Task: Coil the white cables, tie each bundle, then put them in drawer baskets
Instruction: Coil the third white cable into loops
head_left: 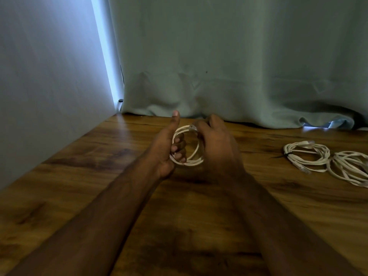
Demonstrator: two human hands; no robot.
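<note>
While the left hand curls around a white cable coil, the right hand pinches its top.

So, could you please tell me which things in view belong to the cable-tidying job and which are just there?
Part of the job:
- white cable coil, held by left hand and right hand
- tied bundle with black tie
- second coil

Just there:
- wooden table
- green curtain
- white wall
</note>
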